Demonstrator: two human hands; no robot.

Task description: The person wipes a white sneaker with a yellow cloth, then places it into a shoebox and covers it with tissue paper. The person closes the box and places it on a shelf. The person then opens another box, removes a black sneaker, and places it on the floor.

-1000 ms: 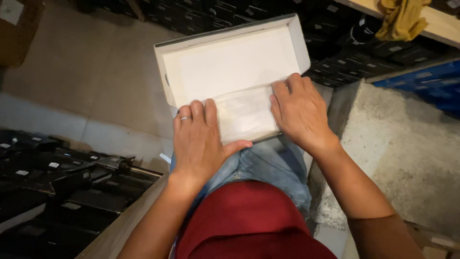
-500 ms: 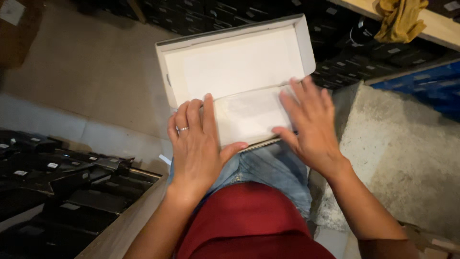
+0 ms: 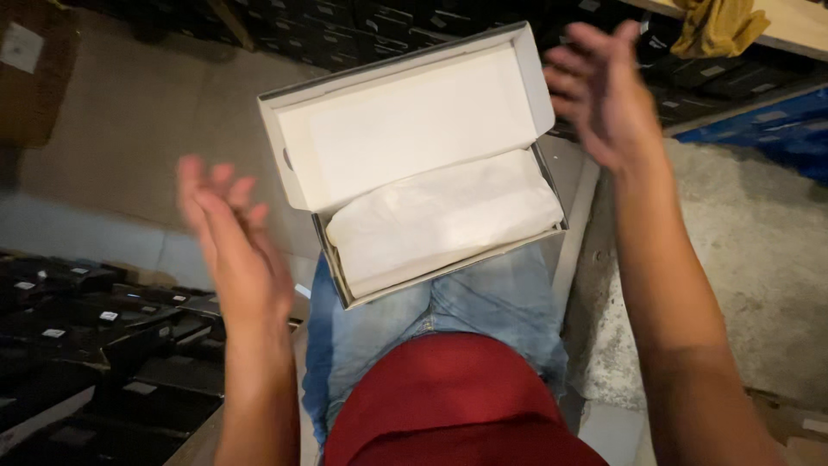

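The box [image 3: 431,173] rests on the person's lap, on the blue jeans [image 3: 483,311], with its hinged lid [image 3: 405,121] standing open away from the body. White tissue paper [image 3: 440,216] fills the tray and covers whatever lies underneath; the contents cannot be made out. The near rim of the box overhangs the knees, and its underside is out of sight.

The left hand [image 3: 228,246] is raised to the left of the box, palm turned inward, fingers spread and loosely extended. It holds nothing and touches nothing. The right hand [image 3: 608,95] is raised beyond the far right corner of the lid, also open with fingers apart, empty, and apart from the box. Both hands are motion-blurred, so finger detail is soft.

A red shirt [image 3: 466,406] fills the lower centre and hides the waist. The lower frame edge cuts off both forearms.

To the left, stacked black boxes [image 3: 86,345] sit close beside the left leg, dim and hard to separate. More dark boxes [image 3: 345,17] line the top edge. A yellow cloth [image 3: 716,26] lies on a wooden shelf [image 3: 802,30] at top right, partly cut off. Bare concrete floor [image 3: 759,259] lies open to the right of the lap, and a further stretch shows at upper left.
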